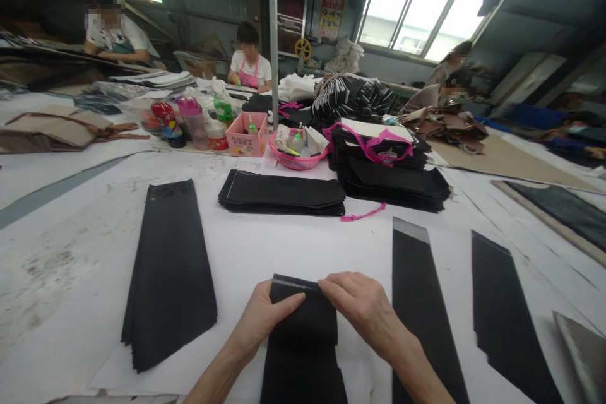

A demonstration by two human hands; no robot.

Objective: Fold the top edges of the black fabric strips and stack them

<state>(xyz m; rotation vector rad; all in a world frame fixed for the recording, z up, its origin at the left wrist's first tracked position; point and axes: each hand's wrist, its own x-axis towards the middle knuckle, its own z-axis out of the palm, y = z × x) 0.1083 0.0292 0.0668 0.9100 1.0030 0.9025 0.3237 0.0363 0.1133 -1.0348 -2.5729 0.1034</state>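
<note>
A black fabric strip (305, 353) lies in front of me, running toward the bottom edge, with a thin whitish line across its far end. My left hand (272, 309) grips the left side of that end, thumb on top and fingers hidden beneath. At the far right corner, my right hand (357, 303) pinches the same strip between its fingers and a hidden thumb. Just right of that hand lies another black strip (421, 303) with a grey band at its far end. Farther right is one more black piece (504, 303).
A fanned black stack (170, 271) lies on the left of the white table (246, 252). Farther back are a flat black stack (281, 192), a pink basket (298, 158), a pink box (247, 139) and bigger black piles (392, 183). Several people sit beyond.
</note>
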